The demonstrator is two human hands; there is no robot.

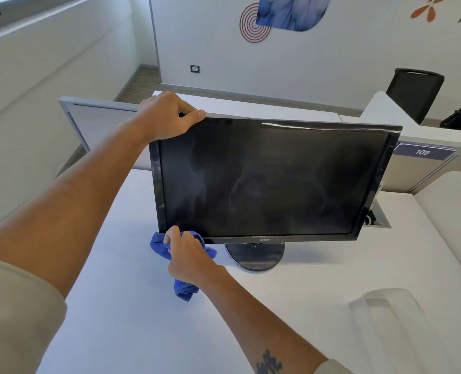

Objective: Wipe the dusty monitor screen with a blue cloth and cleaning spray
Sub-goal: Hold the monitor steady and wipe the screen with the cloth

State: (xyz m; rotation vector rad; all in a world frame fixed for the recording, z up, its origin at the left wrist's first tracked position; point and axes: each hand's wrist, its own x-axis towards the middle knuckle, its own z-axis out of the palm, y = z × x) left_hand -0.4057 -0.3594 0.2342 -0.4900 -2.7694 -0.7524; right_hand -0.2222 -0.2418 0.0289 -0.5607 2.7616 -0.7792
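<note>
Acer monitor [264, 182] stands on a white desk [121, 306] on its round black base [255, 256], screen dark w/ faint smeary streaks across the left and centre. Left hand [167, 117] grips the monitor's top-left corner, thumb on the front bezel, fingers wrapped over the top edge. Right hand [187, 255] is clenched around a bunched blue microfibre cloth [160, 245], pressed at the screen's bottom-left corner; part of the cloth hangs below the wrist, near the desk (touching it or not, can't tell). Right forearm has a dark tattoo [268, 364] near the frame's bottom edge. A clear plastic item [386, 314], blurred, sits at lower right on the desk; can't make out what it is. Behind the monitor: grey desk partition [102, 122], a tag reading 109 [422, 152], black office chair [413, 90] further back.
</note>
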